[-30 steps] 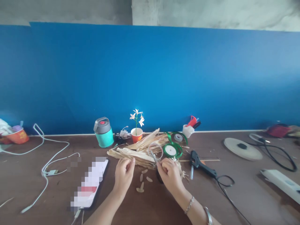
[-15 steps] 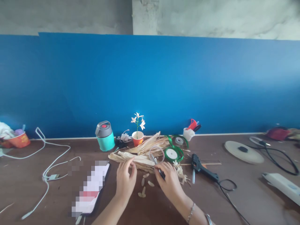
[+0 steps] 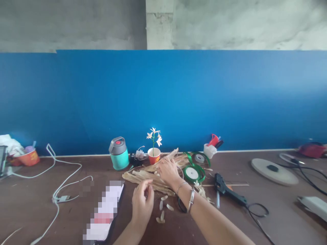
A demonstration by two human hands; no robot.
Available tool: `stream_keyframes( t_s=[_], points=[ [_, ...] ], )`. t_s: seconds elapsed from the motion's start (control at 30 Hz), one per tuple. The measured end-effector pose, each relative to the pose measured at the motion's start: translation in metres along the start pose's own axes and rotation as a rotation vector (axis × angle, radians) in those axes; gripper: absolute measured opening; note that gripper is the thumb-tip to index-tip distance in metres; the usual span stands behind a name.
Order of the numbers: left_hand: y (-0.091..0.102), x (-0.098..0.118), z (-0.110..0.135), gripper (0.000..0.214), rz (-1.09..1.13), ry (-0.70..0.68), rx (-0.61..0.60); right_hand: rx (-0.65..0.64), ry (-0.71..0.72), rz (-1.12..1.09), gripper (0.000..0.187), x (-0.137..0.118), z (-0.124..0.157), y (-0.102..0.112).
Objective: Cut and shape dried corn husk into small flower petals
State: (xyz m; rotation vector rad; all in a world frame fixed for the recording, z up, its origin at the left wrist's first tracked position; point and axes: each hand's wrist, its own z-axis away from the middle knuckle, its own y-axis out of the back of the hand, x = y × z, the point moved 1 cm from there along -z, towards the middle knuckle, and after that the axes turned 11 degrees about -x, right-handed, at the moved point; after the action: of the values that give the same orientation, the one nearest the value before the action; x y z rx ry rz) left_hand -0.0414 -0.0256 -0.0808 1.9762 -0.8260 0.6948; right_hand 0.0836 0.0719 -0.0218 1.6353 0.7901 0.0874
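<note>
My right hand point(image 3: 168, 172) reaches across the pile of dried, pale husks point(image 3: 150, 180), its fingers extended over them; the fingertips blend with the husks. Below its wrist, a black loop point(image 3: 182, 206), perhaps a scissor handle, shows on the table. My left hand point(image 3: 142, 200) is at the near edge of the pile, fingers curled with thumb and forefinger close together; anything between them is too small to make out. Several small cut petals point(image 3: 162, 215) lie between my forearms. Beside the right hand are a green ribbon spool point(image 3: 191, 173) and cream scraps point(image 3: 203, 193).
A red paper cup point(image 3: 154, 160) with a white flower stem point(image 3: 153, 139) stands behind the husks. A teal flask point(image 3: 120, 160) and a phone point(image 3: 104, 214) are left. On the right are a glue gun point(image 3: 228, 190) with its cord, a white pen cup point(image 3: 209, 150) and a round lid point(image 3: 274, 172).
My right hand has moved forward and left onto the husks, away from the dark-handled tool it had at its fingers. The left hand keeps its curled pose. The view has tilted slightly up.
</note>
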Motion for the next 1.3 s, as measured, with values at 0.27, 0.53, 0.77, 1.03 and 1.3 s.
stream_keyframes(
  t_s=[0.27,0.53,0.77,1.03,1.3],
  points=[
    [0.012,0.029,-0.014,0.03,0.418,0.245,-0.076,0.002,-0.101,-0.408,0.021,0.002,0.026,0.012],
    [0.014,0.059,-0.041,0.033,0.888,0.487,-0.085,-0.017,-0.063,-0.663,0.013,-0.012,0.043,0.033],
    [0.014,0.06,-0.057,0.027,1.041,0.453,-0.303,-0.055,-0.135,-1.025,0.033,-0.008,0.046,0.057],
    [0.017,0.076,-0.05,0.037,0.936,0.486,-0.527,-0.269,-0.125,-1.375,0.012,-0.01,0.05,0.056],
    [0.016,0.075,-0.05,0.044,0.938,0.471,-0.473,-0.287,-0.109,-1.329,0.019,-0.003,0.049,0.058]
  ],
)
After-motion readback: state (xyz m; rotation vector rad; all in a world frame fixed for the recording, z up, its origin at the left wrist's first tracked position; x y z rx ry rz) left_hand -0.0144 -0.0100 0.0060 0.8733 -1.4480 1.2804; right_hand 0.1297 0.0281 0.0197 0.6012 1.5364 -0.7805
